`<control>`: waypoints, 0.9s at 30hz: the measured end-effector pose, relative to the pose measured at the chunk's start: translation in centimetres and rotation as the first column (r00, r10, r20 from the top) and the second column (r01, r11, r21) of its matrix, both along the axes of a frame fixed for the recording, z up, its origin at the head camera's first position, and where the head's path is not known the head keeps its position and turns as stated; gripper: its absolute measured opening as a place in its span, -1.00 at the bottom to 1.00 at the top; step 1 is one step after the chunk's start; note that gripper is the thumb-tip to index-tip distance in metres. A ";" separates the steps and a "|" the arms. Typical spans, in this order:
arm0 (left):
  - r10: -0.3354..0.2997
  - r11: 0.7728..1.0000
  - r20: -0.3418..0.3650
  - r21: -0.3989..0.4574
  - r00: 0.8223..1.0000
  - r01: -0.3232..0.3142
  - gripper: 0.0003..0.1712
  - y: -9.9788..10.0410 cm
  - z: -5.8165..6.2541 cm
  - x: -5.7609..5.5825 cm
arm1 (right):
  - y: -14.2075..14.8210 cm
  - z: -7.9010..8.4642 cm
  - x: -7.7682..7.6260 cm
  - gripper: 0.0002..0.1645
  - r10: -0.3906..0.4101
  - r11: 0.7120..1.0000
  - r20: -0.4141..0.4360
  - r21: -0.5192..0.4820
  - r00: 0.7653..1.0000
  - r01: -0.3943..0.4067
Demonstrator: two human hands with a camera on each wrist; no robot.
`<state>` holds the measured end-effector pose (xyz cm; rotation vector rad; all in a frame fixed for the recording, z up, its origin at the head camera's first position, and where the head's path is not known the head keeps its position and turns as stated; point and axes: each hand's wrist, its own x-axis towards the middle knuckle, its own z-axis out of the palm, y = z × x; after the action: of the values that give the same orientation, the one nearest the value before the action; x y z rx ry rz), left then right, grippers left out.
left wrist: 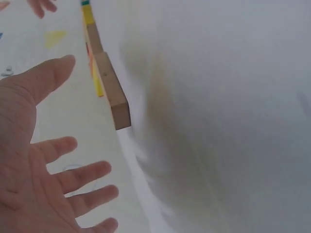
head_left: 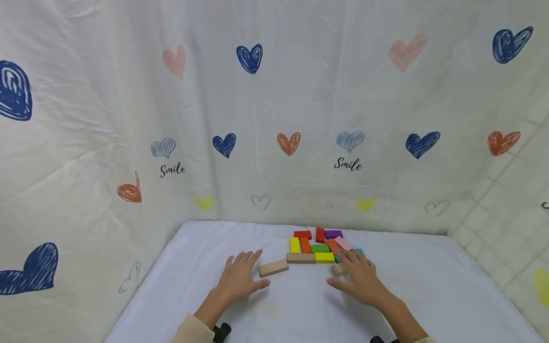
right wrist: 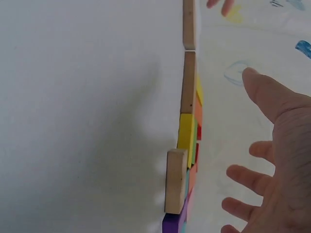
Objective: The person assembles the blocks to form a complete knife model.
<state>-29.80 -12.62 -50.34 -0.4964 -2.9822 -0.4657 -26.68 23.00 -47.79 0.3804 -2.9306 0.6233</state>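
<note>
Both hands hover over the white table with fingers spread, and neither holds anything. Just right of my left hand (head_left: 240,276) lies a plain wooden block (head_left: 273,268), apart from the fingers. My right hand (head_left: 360,278) is above the right side of a group of coloured blocks and hides part of it. Partly behind its fingers is another plain wooden block (head_left: 339,270), clearer in the right wrist view. Between the hands, a wooden block (head_left: 301,258) and a yellow block (head_left: 324,257) lie end to end. A purple block (right wrist: 171,224) shows in the right wrist view.
Behind the front row lie an upright-lying yellow block (head_left: 294,245), a green block (head_left: 320,248), a red block (head_left: 302,235), a pink block (head_left: 343,243) and several others. A white curtain (head_left: 274,105) printed with hearts hangs behind the white-covered table (head_left: 300,309).
</note>
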 end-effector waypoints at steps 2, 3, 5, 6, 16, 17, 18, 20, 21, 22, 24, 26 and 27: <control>-0.001 1.000 -0.011 0.018 1.000 0.001 -0.01 0.2 0.0 -0.5 | -0.3 -0.1 -0.4 0.06 0.015 1.000 0.015 -0.020 1.000 -0.015; -0.001 0.999 -0.014 0.034 1.000 0.002 -0.05 0.3 0.0 -0.7 | -0.5 -0.2 -0.6 0.05 0.020 0.999 0.028 -0.030 0.999 -0.019; 0.004 0.997 -0.008 0.074 1.000 -0.003 -0.13 0.4 0.0 -1.1 | -0.7 -0.4 -1.1 0.02 0.022 0.998 0.065 -0.064 0.998 -0.018; 0.005 0.995 -0.003 0.096 1.000 -0.005 -0.17 0.4 0.0 -1.2 | -0.8 -0.5 -1.4 0.01 0.022 0.996 0.082 -0.083 0.996 -0.015; -0.014 0.983 0.003 0.181 1.000 0.013 -0.49 0.1 -0.7 -2.5 | -2.3 -1.2 -3.7 -0.22 0.031 0.976 0.140 -0.216 0.990 0.000; -0.022 0.983 -0.002 0.180 1.000 0.022 -0.50 0.1 -0.7 -2.7 | -2.5 -1.3 -4.0 -0.25 0.030 0.973 0.146 -0.232 0.989 0.005; -0.027 0.983 -0.001 0.181 1.000 0.026 -0.50 0.1 -0.8 -2.7 | -2.7 -1.4 -4.4 -0.28 0.029 0.970 0.148 -0.242 0.989 0.008; -0.030 0.984 0.001 0.178 1.000 0.030 -0.52 0.2 -0.8 -2.9 | -3.1 -1.5 -5.0 -0.32 0.023 0.967 0.155 -0.254 0.988 0.017; -0.035 0.983 0.000 0.179 0.999 0.034 -0.53 0.2 -0.8 -2.9 | -3.2 -1.6 -5.3 -0.34 0.020 0.965 0.156 -0.260 0.987 0.021; -0.035 0.983 0.004 0.181 0.999 0.034 -0.54 0.3 -0.8 -2.9 | -3.3 -1.7 -5.6 -0.36 0.018 0.964 0.157 -0.263 0.987 0.024; -0.035 0.982 0.009 0.188 0.999 0.033 -0.58 0.4 -0.8 -3.0 | -3.5 -1.9 -6.2 -0.38 0.015 0.966 0.158 -0.256 0.987 0.027; -0.036 0.980 0.011 0.198 0.999 0.033 -0.60 0.5 -0.9 -3.0 | -3.7 -2.0 -6.7 -0.40 0.009 0.968 0.160 -0.250 0.987 0.032; -0.036 0.978 0.013 0.204 0.999 0.033 -0.62 0.6 -0.9 -3.0 | -3.8 -2.1 -6.9 -0.39 0.011 0.969 0.160 -0.247 0.987 0.029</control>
<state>-32.76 -12.07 -51.25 -0.5265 -2.9007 -0.7716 -33.62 19.16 -49.85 0.3007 -2.9468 1.0526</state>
